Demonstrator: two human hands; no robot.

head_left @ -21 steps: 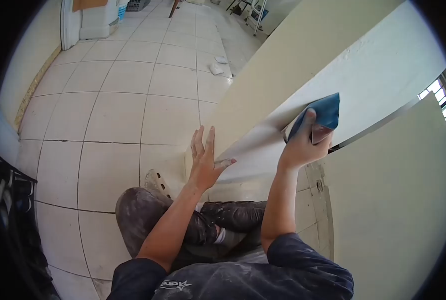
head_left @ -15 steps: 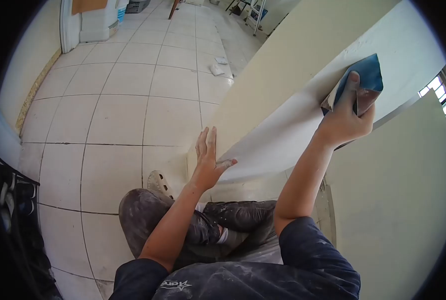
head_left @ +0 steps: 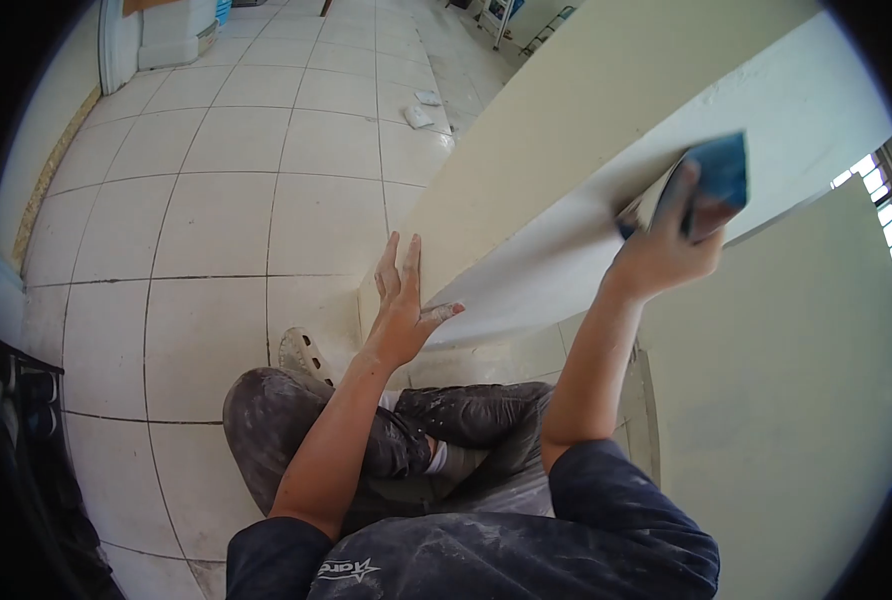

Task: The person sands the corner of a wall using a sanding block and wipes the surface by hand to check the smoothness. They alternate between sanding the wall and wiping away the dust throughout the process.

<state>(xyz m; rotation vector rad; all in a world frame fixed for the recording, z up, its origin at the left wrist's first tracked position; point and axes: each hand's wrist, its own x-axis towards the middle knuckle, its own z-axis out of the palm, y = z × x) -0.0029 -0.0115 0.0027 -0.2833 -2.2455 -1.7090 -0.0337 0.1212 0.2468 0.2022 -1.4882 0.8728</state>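
Note:
My right hand (head_left: 663,252) is wrapped round a piece of folded blue sandpaper (head_left: 721,170), its thumb along the near side. It presses the sandpaper against the white narrow face (head_left: 556,270) of the wall end. The hand and sandpaper are slightly blurred. My left hand (head_left: 402,312) lies flat with fingers spread on the lower corner of the cream wall side (head_left: 506,180), the thumb reaching over onto the white face. White dust coats its fingertips.
I sit cross-legged on the white tiled floor (head_left: 206,225), a beige clog (head_left: 304,352) on one foot. Small white scraps (head_left: 418,117) lie on the tiles ahead. Dark shoes (head_left: 38,388) sit on a rack at left. A ladder (head_left: 496,20) stands at the back.
My right hand has slid the sandpaper down along the white face, towards me. My left hand keeps its place on the wall corner. The whole view has shifted slightly.

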